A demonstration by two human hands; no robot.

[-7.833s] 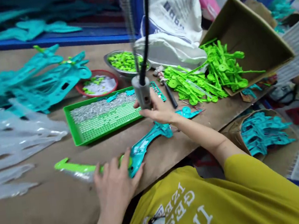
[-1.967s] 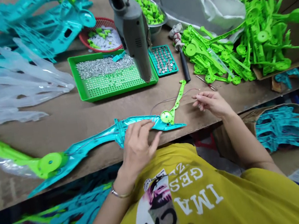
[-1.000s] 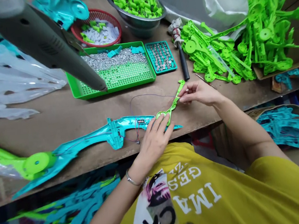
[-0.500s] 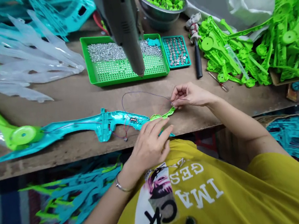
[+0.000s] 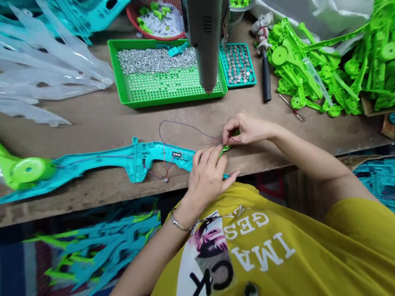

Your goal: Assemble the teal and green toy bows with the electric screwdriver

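Note:
A long turquoise plastic shell (image 5: 95,163), shaped like a toy bow, lies along the table's front edge. My left hand (image 5: 207,169) rests over its right end, fingers curled across the top and thumb along the near side, covering that end. Just beyond, my right hand (image 5: 247,128) is closed in a pinch on a thin dark wire (image 5: 187,124) that loops back to the shell. A green piece (image 5: 226,148) shows a little beneath the right fingers. A small metal part (image 5: 177,155) sits inside the shell, and a tiny wired component (image 5: 166,179) lies beside it.
A grey electric screwdriver (image 5: 206,37) hangs over a green tray (image 5: 173,93) of small metal pieces. Right of it are a teal tray (image 5: 251,66) of round metal pieces, a black-handled tool (image 5: 265,78), a small screwdriver (image 5: 292,108) and piled green parts (image 5: 317,68). Clear plastic pieces (image 5: 54,79) lie left.
My left hand has slid right along the shell, its fingertips now close to my right hand. More of the green piece is covered. The hanging screwdriver appears farther right.

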